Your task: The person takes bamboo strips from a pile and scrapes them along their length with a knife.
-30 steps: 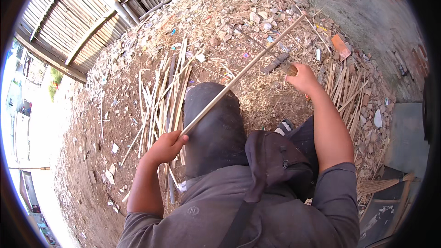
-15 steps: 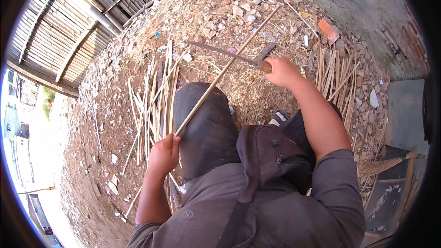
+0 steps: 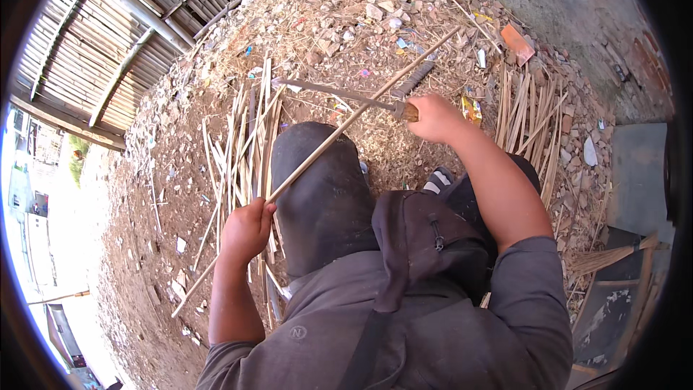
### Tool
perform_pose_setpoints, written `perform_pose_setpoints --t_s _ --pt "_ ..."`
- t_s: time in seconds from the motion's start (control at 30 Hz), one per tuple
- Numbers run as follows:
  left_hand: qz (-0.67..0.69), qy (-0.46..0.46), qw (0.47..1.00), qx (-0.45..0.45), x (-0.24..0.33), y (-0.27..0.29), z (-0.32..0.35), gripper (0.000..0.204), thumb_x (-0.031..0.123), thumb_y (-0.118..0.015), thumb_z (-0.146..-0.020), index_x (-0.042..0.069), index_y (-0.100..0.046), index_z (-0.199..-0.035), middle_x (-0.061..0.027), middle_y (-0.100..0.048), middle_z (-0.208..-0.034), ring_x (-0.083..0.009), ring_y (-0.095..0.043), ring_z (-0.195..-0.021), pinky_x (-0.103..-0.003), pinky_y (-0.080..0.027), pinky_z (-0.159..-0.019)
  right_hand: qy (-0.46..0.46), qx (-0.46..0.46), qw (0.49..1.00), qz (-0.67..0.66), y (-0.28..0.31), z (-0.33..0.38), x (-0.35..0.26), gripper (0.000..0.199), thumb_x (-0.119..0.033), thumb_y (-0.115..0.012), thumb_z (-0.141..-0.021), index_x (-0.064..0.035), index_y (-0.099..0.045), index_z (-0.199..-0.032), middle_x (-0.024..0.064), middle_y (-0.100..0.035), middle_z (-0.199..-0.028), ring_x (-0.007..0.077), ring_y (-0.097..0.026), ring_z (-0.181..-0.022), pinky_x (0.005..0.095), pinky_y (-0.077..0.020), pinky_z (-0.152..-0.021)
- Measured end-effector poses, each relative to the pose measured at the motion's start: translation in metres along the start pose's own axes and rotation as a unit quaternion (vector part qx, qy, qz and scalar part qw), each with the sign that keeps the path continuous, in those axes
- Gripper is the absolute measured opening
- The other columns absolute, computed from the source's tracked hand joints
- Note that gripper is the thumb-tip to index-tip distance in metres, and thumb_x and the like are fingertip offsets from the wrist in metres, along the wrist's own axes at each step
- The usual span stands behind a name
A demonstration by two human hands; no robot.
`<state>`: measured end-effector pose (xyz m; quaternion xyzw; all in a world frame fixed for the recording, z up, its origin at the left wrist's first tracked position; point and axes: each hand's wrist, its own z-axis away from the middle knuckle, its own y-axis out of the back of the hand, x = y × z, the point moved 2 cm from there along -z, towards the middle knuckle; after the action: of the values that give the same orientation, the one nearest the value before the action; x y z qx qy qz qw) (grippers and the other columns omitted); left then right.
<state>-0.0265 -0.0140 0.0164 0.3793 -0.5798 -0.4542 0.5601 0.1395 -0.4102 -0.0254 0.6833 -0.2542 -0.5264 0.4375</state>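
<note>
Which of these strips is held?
The long strip slanting across the left knee, gripped by the left hand; those in the left pile and right pile lie on the ground.

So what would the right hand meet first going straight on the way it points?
Past the knife it holds, the right hand would likely meet the long strip, though depth is unclear.

Matt, fairly smooth wood-like strip (image 3: 312, 159); dull metal knife blade (image 3: 332, 92) with a worn, wooden-looking handle (image 3: 411, 112); matt cloth bag (image 3: 411, 227); upper left, ribbed cane fence (image 3: 72, 47).
</note>
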Motion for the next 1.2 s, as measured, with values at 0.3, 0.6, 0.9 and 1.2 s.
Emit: perform_pose_setpoints --t_s 0.3,0.6,0.9,1.2 --pt "0.034 0.028 0.999 -0.026 -0.007 0.004 0.002 0.038 0.034 -0.054 -0.101 0.001 -0.056 -0.082 -0.0229 -0.062 -0.069 -0.0454 -0.062 -0.069 -0.053 -0.047 -0.062 -0.084 -0.073 0.993 -0.032 0.001 -0.007 0.007 0.029 -0.022 -0.066 -0.075 -0.0054 -0.068 -0.099 0.0209 -0.07 -0.091 0.0399 -0.067 -0.088 0.0463 -0.0533 -0.078" --pt "0.087 0.042 0.994 -0.046 -0.009 -0.002 0.003 0.042 0.035 -0.051 -0.103 0.001 -0.054 -0.08 -0.0229 -0.06 -0.068 -0.0458 -0.06 -0.069 -0.052 -0.046 -0.063 -0.073 -0.033 0.994 -0.071 -0.003 -0.004 0.006 0.033 -0.022 -0.067 -0.074 -0.0053 -0.069 -0.102 0.0213 -0.07 -0.087 0.0395 -0.068 -0.086 0.0459 -0.0527 -0.077" --pt "0.083 0.032 0.996 -0.006 -0.01 -0.002 0.002 0.035 0.033 -0.054 -0.101 0.004 -0.059 -0.083 -0.0192 -0.062 -0.068 -0.0427 -0.063 -0.068 -0.05 -0.048 -0.062 -0.054 -0.028 0.996 -0.065 0.007 -0.006 0.002 0.035 -0.023 -0.074 -0.079 0.0007 -0.069 -0.103 0.0182 -0.068 -0.08 0.0309 -0.064 -0.073 0.0403 -0.0495 -0.07" --pt "0.046 0.018 0.999 0.012 -0.013 -0.006 0.0 0.035 0.04 -0.059 -0.098 0.006 -0.06 -0.091 -0.0192 -0.065 -0.072 -0.0432 -0.064 -0.071 -0.052 -0.049 -0.062 -0.074 -0.028 0.996 -0.046 0.017 -0.006 -0.005 0.028 -0.023 -0.07 -0.076 -0.006 -0.069 -0.098 0.0192 -0.067 -0.081 0.0367 -0.066 -0.078 0.0448 -0.0499 -0.07"
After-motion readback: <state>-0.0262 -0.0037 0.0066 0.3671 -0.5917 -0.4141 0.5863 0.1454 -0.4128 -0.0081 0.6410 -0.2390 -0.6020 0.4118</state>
